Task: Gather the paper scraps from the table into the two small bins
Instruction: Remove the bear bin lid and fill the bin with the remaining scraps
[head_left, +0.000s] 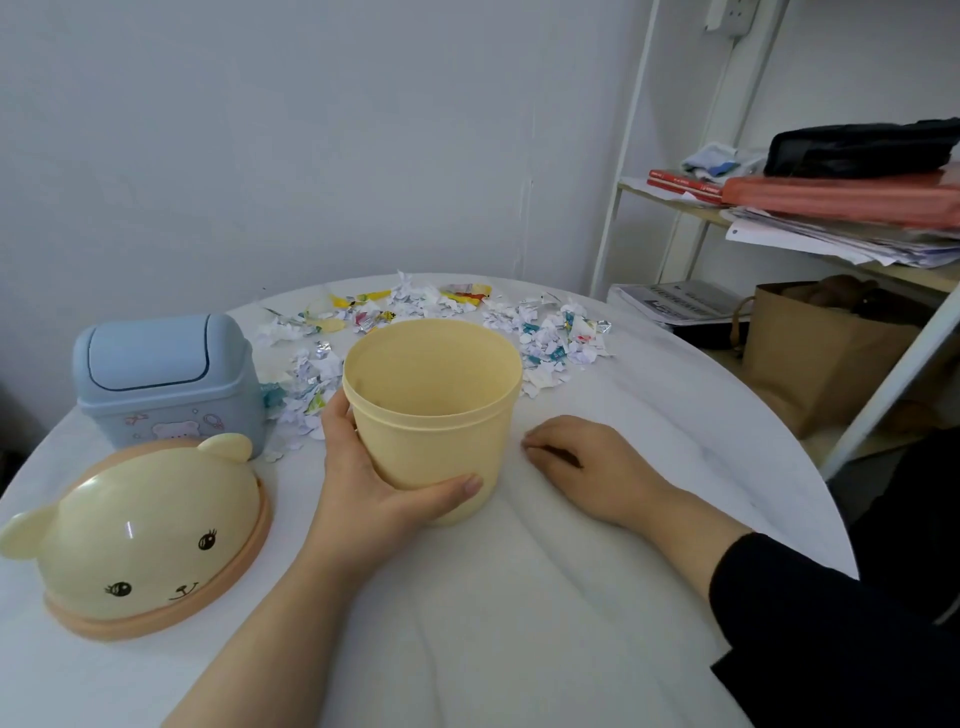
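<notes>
A yellow bin (434, 415) stands upright and open-topped in the middle of the white table (519, 597). My left hand (374, 483) grips its lower wall, thumb across the front. My right hand (587, 465) rests on the table just right of the bin, fingers loosely curled and holding nothing. The bin's bear-face lid (140, 535) lies on the table at the left. Behind the lid stands a blue bin (166, 379) with its swing lid closed. Paper scraps (550, 338) lie scattered behind and between the two bins.
A metal shelf (779, 218) with books, papers and a dark bag stands to the right of the table. Below it sits a brown paper bag (821, 358). The wall runs close behind the table's far edge.
</notes>
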